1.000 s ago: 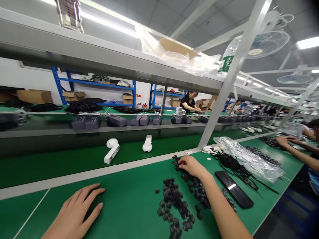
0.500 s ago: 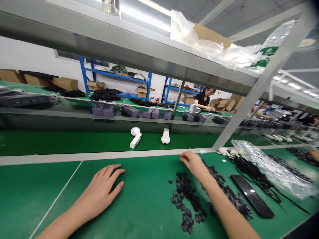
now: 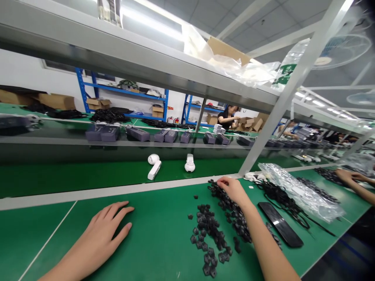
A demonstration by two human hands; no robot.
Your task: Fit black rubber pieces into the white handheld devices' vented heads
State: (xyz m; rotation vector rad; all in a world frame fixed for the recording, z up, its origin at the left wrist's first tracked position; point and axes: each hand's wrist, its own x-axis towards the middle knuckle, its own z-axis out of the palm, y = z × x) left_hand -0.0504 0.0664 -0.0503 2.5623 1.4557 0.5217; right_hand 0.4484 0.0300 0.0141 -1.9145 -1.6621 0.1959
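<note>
Right hand now rests on the black parts, fingers curled, grip unclear; left hand lies open on the table.

Right of the right fingers lie a glossy black panel and a clear plastic bag; beyond the fingers stand two white earbud-shaped objects.

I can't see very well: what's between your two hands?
In the head view, green mat with one small black piece lies between the left hand and the right hand.
</note>
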